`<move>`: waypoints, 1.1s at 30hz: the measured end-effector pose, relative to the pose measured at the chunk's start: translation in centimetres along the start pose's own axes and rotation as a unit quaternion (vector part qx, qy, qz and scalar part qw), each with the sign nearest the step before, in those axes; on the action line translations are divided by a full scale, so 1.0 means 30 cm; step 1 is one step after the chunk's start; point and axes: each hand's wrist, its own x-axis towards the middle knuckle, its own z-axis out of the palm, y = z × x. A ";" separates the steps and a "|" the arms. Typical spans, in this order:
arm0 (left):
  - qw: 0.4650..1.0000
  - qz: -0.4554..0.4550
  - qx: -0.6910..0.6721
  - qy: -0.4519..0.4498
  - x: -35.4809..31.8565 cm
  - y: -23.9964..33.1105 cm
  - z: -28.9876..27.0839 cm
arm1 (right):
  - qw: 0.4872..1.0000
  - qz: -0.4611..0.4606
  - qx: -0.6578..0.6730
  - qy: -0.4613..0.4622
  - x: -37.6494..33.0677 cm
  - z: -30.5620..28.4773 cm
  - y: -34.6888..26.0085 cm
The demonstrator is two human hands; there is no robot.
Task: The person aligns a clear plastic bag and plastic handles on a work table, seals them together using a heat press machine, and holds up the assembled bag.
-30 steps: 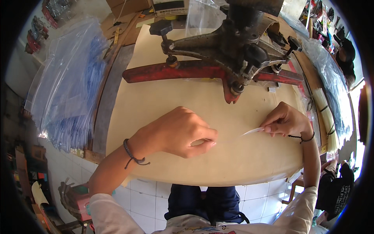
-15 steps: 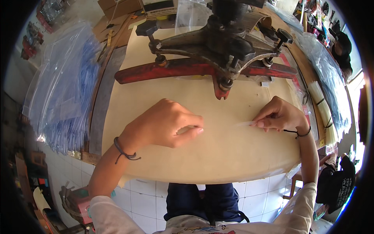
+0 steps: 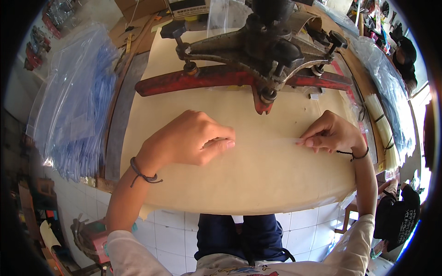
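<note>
Between thumb and forefinger, my right hand (image 3: 332, 132) pinches a narrow, clear plastic strip (image 3: 287, 139). The strip runs leftward over the tan sheet (image 3: 239, 179) and is so faint that its far end is hard to follow. My left hand (image 3: 198, 138) is closed in a pinch at the left, level with the strip; whether it grips the strip's other end cannot be made out. Just beyond both hands stands a press head with red bars (image 3: 198, 80) and black knobs.
A thick stack of clear bluish plastic bags (image 3: 73, 106) lies at the left edge. On the right are a bundle of pale strips (image 3: 383, 131) and more plastic sheeting (image 3: 384, 78). Cardboard boxes (image 3: 138, 10) stand at the back. Another person (image 3: 405, 55) is at the far right.
Both hands have shifted slightly away from me, the left one also a little leftward. The clear strip has moved with my right hand and looks straighter.
</note>
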 end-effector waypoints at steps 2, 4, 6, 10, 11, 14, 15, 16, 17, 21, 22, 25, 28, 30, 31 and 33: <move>1.000 -0.002 0.004 -0.004 -0.001 -0.002 -0.002 | 1.000 0.016 -0.003 -0.007 0.000 -0.006 -0.005; 1.000 -0.005 0.010 -0.007 -0.003 -0.003 -0.011 | 1.000 0.012 0.005 -0.004 0.001 -0.005 -0.003; 0.999 -0.038 0.029 0.000 -0.011 -0.006 -0.027 | 1.000 0.007 0.015 -0.004 0.002 -0.006 -0.001; 0.999 -0.031 0.013 0.029 -0.027 -0.041 -0.048 | 0.999 0.029 0.026 0.004 -0.010 -0.021 0.024; 0.999 -0.042 0.029 0.012 -0.027 -0.038 -0.058 | 0.999 0.036 0.034 0.008 -0.013 -0.025 0.033; 0.998 -0.053 0.027 0.011 -0.026 -0.028 -0.059 | 0.998 0.029 0.054 0.009 -0.014 -0.031 0.036; 0.998 -0.050 0.007 0.025 -0.021 -0.033 -0.054 | 0.998 0.028 0.053 0.010 -0.012 -0.032 0.044; 0.998 -0.050 0.008 0.026 -0.022 -0.039 -0.050 | 0.998 0.029 0.055 0.013 -0.009 -0.031 0.052; 0.999 -0.044 0.017 0.022 -0.025 -0.046 -0.045 | 0.998 0.030 0.057 0.016 -0.006 -0.030 0.058; 0.997 -0.048 0.060 0.010 -0.024 -0.047 -0.044 | 0.997 0.040 0.055 0.031 -0.012 -0.023 0.049; 0.997 -0.050 0.058 0.011 -0.025 -0.042 -0.045 | 0.996 0.045 0.063 0.036 -0.012 -0.023 0.048; 0.995 -0.046 0.090 0.011 -0.023 -0.030 -0.053 | 0.996 0.052 0.061 0.043 -0.013 -0.026 0.050; 0.996 0.009 0.067 0.057 -0.026 -0.050 -0.038 | 0.996 0.049 0.063 0.044 -0.013 -0.028 0.056; 0.991 0.071 0.046 0.106 -0.025 -0.071 -0.026 | 0.995 0.044 0.075 0.043 -0.012 -0.027 0.059; 0.991 0.070 0.047 0.108 -0.024 -0.074 -0.029 | 0.996 0.038 0.070 0.051 -0.011 -0.026 0.061; 0.981 0.125 0.103 0.104 -0.016 -0.070 -0.041 | 0.996 0.032 0.064 0.058 -0.013 -0.027 0.070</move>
